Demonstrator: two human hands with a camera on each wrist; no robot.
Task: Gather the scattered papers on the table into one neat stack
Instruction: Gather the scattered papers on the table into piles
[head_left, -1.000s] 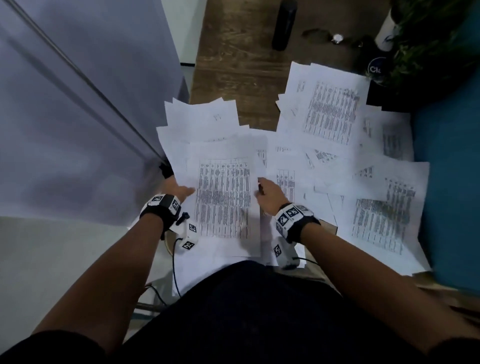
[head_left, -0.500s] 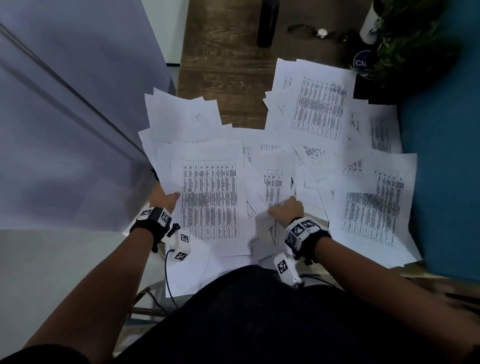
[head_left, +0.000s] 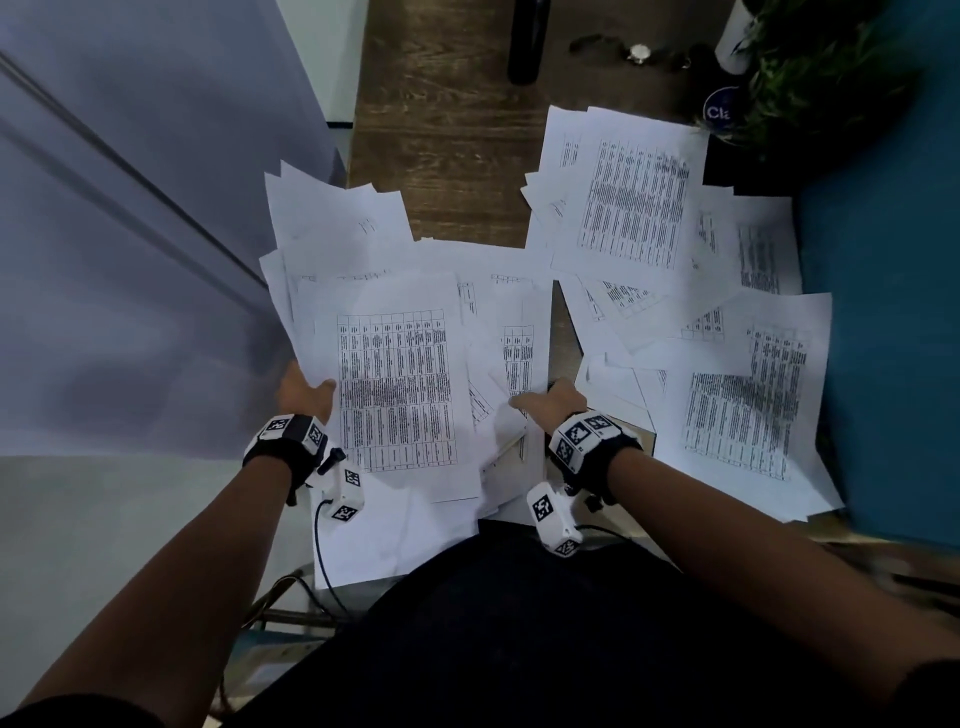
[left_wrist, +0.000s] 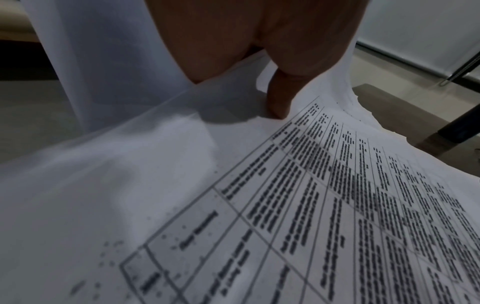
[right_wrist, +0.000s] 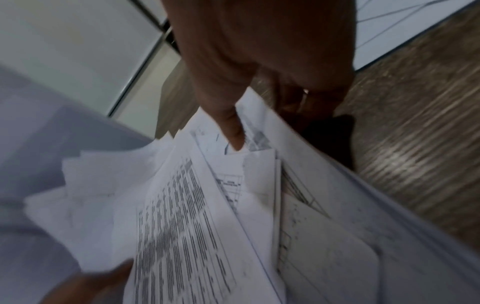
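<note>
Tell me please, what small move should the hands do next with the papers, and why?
Probably press the two hands toward each other to square the near bundle. The left hand grips its left edge and the right hand pinches its right edge, yet the sheets between them are fanned and crooked. Loose papers on the wooden table can follow afterwards.

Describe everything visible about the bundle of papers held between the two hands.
The bundle of papers is white printed sheets, loosely fanned, corners misaligned. The top sheet bears a dense black table. The left hand grips its left edge, thumb on top; the right hand pinches the right edge. It sits near the table's front-left edge.
</note>
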